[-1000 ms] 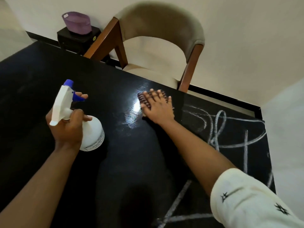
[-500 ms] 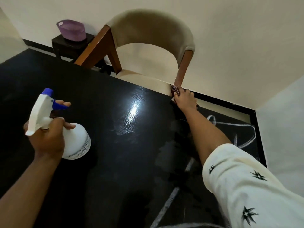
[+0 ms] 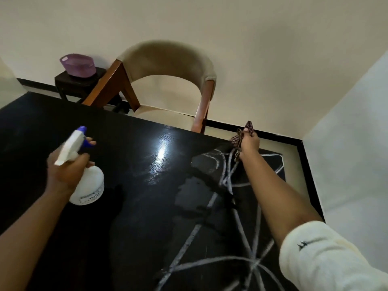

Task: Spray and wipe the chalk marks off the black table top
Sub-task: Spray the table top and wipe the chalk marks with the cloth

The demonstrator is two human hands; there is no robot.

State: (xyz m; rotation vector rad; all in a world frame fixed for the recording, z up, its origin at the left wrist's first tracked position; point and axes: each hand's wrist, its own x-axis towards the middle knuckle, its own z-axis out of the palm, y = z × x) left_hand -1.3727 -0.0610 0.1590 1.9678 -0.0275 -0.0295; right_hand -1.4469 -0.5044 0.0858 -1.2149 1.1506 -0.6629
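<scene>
We find the right hand (image 3: 249, 144) clenched round the checked cloth (image 3: 249, 126) at the table top's (image 3: 126, 227) far edge, over the chalk marks (image 3: 228, 179). The left hand (image 3: 67, 171) grips the spray bottle (image 3: 90, 185), with fingers curled on its trigger.

Quick tally: one glossy black table top (image 3: 126, 227), one white plastic spray bottle with a blue trigger (image 3: 90, 185), one dark checked cloth (image 3: 248, 127). Two bare hands in shot, left hand (image 3: 67, 171) and right hand (image 3: 249, 143), plus one cream sleeve with dark star prints (image 3: 325, 259). Out back: one beige padded chair with a wooden frame (image 3: 168, 57), one purple plastic basket (image 3: 77, 66), one small dark side table (image 3: 71, 85). White chalk marks (image 3: 194, 232): a tangle of crossing lines, can't count them properly.
</scene>
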